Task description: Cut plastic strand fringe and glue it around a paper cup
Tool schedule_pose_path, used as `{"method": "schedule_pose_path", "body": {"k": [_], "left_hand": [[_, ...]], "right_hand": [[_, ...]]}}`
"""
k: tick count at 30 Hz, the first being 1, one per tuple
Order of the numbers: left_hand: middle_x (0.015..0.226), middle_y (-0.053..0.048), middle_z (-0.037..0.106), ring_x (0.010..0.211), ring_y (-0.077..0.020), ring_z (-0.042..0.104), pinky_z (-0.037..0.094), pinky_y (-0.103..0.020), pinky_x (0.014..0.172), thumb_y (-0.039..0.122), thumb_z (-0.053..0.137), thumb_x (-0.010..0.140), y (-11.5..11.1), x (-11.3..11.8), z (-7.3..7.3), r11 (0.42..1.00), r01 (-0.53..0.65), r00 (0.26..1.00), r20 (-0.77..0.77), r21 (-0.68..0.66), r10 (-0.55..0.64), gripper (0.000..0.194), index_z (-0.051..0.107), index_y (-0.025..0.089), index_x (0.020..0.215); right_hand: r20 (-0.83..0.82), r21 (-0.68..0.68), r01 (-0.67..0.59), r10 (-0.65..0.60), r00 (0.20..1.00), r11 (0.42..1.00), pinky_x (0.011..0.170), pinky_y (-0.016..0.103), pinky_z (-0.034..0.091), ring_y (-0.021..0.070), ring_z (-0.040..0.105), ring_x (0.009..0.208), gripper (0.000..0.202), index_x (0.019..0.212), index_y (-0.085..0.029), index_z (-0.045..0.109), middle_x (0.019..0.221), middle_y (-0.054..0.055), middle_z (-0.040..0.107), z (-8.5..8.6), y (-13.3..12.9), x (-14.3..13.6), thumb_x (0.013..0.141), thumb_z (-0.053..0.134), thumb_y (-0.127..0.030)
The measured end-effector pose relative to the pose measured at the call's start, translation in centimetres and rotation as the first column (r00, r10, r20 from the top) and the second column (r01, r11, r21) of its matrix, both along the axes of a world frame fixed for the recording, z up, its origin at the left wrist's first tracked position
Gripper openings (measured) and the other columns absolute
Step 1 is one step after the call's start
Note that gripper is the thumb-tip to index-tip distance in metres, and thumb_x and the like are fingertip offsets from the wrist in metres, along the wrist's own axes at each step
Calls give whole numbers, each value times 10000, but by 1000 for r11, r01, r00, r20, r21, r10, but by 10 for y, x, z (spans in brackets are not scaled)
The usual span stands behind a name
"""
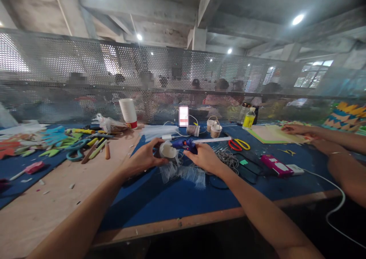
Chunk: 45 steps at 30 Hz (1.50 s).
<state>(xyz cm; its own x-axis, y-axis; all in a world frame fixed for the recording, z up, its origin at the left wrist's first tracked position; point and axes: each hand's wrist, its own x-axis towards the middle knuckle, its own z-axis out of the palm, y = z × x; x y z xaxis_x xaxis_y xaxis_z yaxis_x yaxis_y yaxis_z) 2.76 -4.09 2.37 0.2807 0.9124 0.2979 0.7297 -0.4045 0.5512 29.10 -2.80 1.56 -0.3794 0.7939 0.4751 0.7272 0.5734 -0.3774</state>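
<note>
My left hand (148, 155) is closed around a white paper cup (168, 151), tilted so that its opening faces me and to the right. In my right hand (203, 157) is a blue hot glue gun (185, 144), with a long whitish glue stick (213, 139) coming out of its back end. The gun's nozzle is at the cup's rim; whether it touches I cannot tell. Clear glue sticks or plastic strips (193, 175) lie on the blue mat just below my hands. A coil of grey cord (227, 160) lies beside my right wrist.
A stack of paper cups (128, 113) stands back left, near scissors (76, 150) and coloured cutouts (54, 137). Behind are a spool (193, 130), small handled cups (215, 130), red-yellow scissors (239, 144) and a bottle (249, 118). Another person's hands (297, 130) rest on coloured paper at right, beyond a magenta box (276, 165).
</note>
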Motion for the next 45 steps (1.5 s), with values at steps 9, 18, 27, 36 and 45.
{"method": "schedule_pose_path", "body": {"k": [9, 18, 27, 36, 45], "left_hand": [[1016, -62, 693, 867, -272, 664, 511, -374, 773, 596, 777, 665, 4, -3, -3, 1000, -27, 999, -18, -15, 27, 724, 543, 214, 1233], [1012, -61, 707, 909, -291, 672, 520, -385, 775, 606, 773, 643, 8, -5, -9, 998, -68, 997, 36, -15, 69, 746, 547, 222, 1241], [1031, -70, 692, 919, -282, 662, 515, -384, 796, 584, 760, 674, 1, 8, -7, 996, -46, 996, 68, -70, 51, 744, 527, 189, 1259], [967, -42, 701, 863, -270, 682, 532, -368, 771, 586, 767, 660, 2, 8, -5, 991, -132, 986, 96, -36, 135, 717, 547, 212, 1231], [1010, -66, 708, 825, -261, 678, 521, -362, 744, 574, 741, 682, 0, 8, -1, 986, -166, 985, 52, 26, 165, 691, 538, 202, 1227]], "right_hand": [[-123, -39, 22, -27, 992, 999, 741, 352, 499, 270, 692, 817, 260, 926, -187, 759, 857, 102, 754, 11, -2, 4, 884, 608, -394], [-213, -70, -68, 52, 976, 995, 727, 334, 505, 231, 672, 762, 224, 910, -190, 752, 802, 67, 743, 16, -8, 3, 872, 627, -373], [-558, -209, -165, 21, 830, 964, 637, 275, 509, 163, 632, 651, 321, 927, -182, 693, 765, 20, 695, -5, 4, -12, 820, 683, -484], [-439, -235, -149, 32, 898, 961, 582, 279, 479, 173, 618, 607, 355, 797, -190, 691, 652, 19, 652, -1, 0, -5, 880, 608, -526], [-203, -160, -79, 45, 978, 984, 788, 332, 511, 249, 701, 873, 305, 981, -168, 747, 911, 92, 764, 5, -4, -3, 879, 638, -435]]}}
